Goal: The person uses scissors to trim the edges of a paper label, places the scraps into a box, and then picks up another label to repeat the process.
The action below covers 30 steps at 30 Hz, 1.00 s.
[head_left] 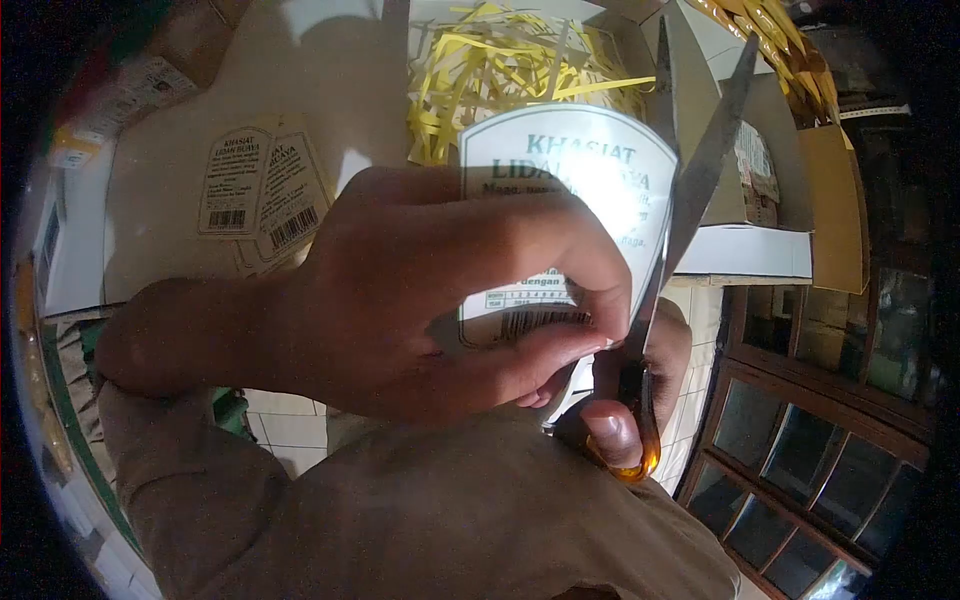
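A white printed label (570,160), headed KHASIAT, is held up in the air, its lower right part pinched in the narrow grip of the left hand (440,260), thumb against forefinger. Along its right edge rise the scissors (690,215), blades parted; whether they touch it cannot be told. The right hand (668,350) has its grip closed round their amber handle, thumb through the loop. Beyond, yellow paper strips (460,60) lie in a box (632,40); leftward, similar labels (232,185) overlap on the pale desk (280,60)
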Tool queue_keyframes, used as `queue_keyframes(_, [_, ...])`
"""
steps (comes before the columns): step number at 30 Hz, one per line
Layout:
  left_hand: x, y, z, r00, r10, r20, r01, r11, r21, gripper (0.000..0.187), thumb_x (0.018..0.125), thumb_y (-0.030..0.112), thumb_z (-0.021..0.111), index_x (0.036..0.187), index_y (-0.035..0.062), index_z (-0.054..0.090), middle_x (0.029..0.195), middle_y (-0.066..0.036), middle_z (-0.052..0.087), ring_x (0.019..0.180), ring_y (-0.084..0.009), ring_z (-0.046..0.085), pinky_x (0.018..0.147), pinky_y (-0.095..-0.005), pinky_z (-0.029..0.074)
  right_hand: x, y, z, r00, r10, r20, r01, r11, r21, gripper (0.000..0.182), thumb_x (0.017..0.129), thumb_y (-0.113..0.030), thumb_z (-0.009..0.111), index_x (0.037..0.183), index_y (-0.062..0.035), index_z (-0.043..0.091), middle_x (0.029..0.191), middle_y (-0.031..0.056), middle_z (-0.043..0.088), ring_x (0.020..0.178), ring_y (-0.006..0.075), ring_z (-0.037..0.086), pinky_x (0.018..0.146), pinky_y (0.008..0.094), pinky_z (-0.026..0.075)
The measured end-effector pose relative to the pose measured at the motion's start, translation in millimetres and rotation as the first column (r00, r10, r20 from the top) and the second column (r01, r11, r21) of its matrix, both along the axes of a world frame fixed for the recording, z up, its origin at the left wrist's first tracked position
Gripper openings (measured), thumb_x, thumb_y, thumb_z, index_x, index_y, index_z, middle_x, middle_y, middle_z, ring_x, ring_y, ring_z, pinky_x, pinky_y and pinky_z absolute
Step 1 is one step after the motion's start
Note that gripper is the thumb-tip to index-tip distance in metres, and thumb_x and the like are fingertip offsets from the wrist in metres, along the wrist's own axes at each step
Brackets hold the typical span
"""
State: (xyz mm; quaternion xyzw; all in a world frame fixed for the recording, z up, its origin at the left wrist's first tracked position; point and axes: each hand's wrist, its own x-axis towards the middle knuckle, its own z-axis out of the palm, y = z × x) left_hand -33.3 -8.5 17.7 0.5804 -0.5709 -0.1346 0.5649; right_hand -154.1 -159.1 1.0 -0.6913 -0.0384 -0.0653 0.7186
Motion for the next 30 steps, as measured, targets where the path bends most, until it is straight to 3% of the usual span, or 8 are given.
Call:
queue_keyframes(10, [5, -3, -4, 0.999, 0.026, 0.022, -0.025, 0.998, -0.065, 0.020, 0.067, 0.002, 0.068, 0.084, 0.0059, 0.058, 0.078, -0.007, 0.062, 0.072, -0.0172, 0.061, 0.065, -0.0273, 0.047, 4, -2, -5, 0.999, -0.033, -0.020, 0.033, 0.999, -0.005, 0.044, 0.059, -0.020, 0.069, 0.094, 0.0053, 0.059, 0.059, 0.0049, 0.056, 0.049, 0.0099, 0.053, 0.046, 0.0209, 0.040])
queue_keyframes(15, [8, -3, -3, 0.994, 0.101, 0.040, -0.098, 0.992, -0.079, 0.019, 0.067, 0.001, 0.067, 0.083, 0.0048, 0.057, 0.076, -0.006, 0.061, 0.070, -0.0171, 0.060, 0.065, -0.0263, 0.046, 8, -2, 8, 0.980, -0.065, -0.191, 0.068, 0.998, 0.011, 0.043, 0.058, -0.018, 0.069, 0.094, 0.0035, 0.060, 0.059, 0.0042, 0.054, 0.050, 0.0082, 0.049, 0.048, 0.0196, 0.037])
queue_keyframes(19, [18, -3, 4, 0.981, 0.157, 0.118, -0.149, 0.986, -0.074, 0.021, 0.065, -0.002, 0.066, 0.083, 0.0031, 0.056, 0.076, -0.007, 0.060, 0.070, -0.0170, 0.059, 0.065, -0.0265, 0.045, 21, 1, 14, 0.993, -0.088, -0.073, 0.088, 0.996, -0.012, 0.037, 0.061, -0.016, 0.070, 0.091, 0.0037, 0.060, 0.059, 0.0043, 0.054, 0.050, 0.0084, 0.048, 0.048, 0.0202, 0.037])
queue_keyframes(21, [23, -4, 3, 0.982, 0.156, 0.107, -0.145, 0.984, -0.098, 0.019, 0.067, -0.001, 0.064, 0.084, 0.0026, 0.055, 0.079, -0.007, 0.059, 0.072, -0.0151, 0.058, 0.066, -0.0259, 0.044, 31, 4, 26, 0.965, -0.160, -0.206, 0.160, 0.987, -0.015, 0.028, 0.065, -0.013, 0.069, 0.084, 0.0043, 0.060, 0.057, 0.0042, 0.052, 0.050, 0.0081, 0.047, 0.047, 0.0211, 0.037])
queue_keyframes(23, [27, -7, 7, 0.965, 0.263, -0.015, -0.263, 0.963, -0.061, 0.015, 0.071, 0.001, 0.060, 0.084, 0.0026, 0.054, 0.081, -0.006, 0.057, 0.076, -0.0128, 0.055, 0.068, -0.0252, 0.043, 44, 6, 21, 0.951, -0.310, -0.016, 0.307, 0.946, -0.108, 0.023, 0.070, -0.016, 0.068, 0.066, 0.0030, 0.054, 0.054, 0.0067, 0.052, 0.050, 0.0071, 0.048, 0.046, 0.0229, 0.036])
queue_keyframes(25, [35, -9, 6, 0.962, 0.272, -0.016, -0.273, 0.960, -0.057, 0.016, 0.073, 0.000, 0.058, 0.087, 0.0026, 0.052, 0.085, -0.005, 0.056, 0.079, -0.0104, 0.053, 0.069, -0.0232, 0.042, 62, -5, 37, 0.949, -0.271, -0.161, 0.238, 0.951, -0.198, 0.028, 0.073, -0.020, 0.066, 0.063, 0.0020, 0.052, 0.053, 0.0074, 0.052, 0.047, 0.0091, 0.045, 0.045, 0.0244, 0.035])
queue_keyframes(27, [39, -13, 11, 0.851, 0.398, -0.344, -0.396, 0.915, 0.078, 0.024, 0.073, -0.003, 0.059, 0.096, 0.0010, 0.053, 0.093, -0.006, 0.057, 0.085, -0.0113, 0.056, 0.072, -0.0225, 0.046, 73, -17, 29, 0.950, -0.304, -0.077, 0.285, 0.938, -0.196, 0.030, 0.074, -0.022, 0.065, 0.065, 0.0036, 0.052, 0.051, 0.0084, 0.051, 0.045, 0.0127, 0.044, 0.044, 0.0269, 0.036])
queue_keyframes(30, [52, -16, 5, 0.820, 0.445, -0.360, -0.450, 0.890, 0.073, 0.032, 0.072, -0.005, 0.059, 0.103, 0.0011, 0.052, 0.099, -0.008, 0.056, 0.087, -0.0122, 0.055, 0.076, -0.0226, 0.046, 68, -29, 23, 0.905, -0.418, 0.085, 0.424, 0.861, -0.282, 0.027, 0.072, -0.019, 0.064, 0.073, 0.0064, 0.054, 0.051, 0.0125, 0.049, 0.046, 0.0179, 0.049, 0.046, 0.0310, 0.038])
